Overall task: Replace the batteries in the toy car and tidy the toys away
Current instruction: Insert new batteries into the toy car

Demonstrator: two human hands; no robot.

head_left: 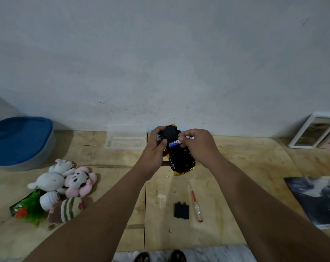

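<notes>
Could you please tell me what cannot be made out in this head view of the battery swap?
- Battery bay of the car: covered by both hands.
- Battery polarity marks: too small, part hidden by fingers.
- Blue bin contents: lid shut, cut off at the left edge.
- Book: cut off at the right edge.
- Screws: too small to tell.

I see two bare forearms running up from the bottom corners, with no sleeves, watch or bands on them. My left hand (155, 146) and right hand (197, 143) wear no gloves or rings that I can make out. At the bottom edge sit the toes of my dark sandals (160, 257).
</notes>
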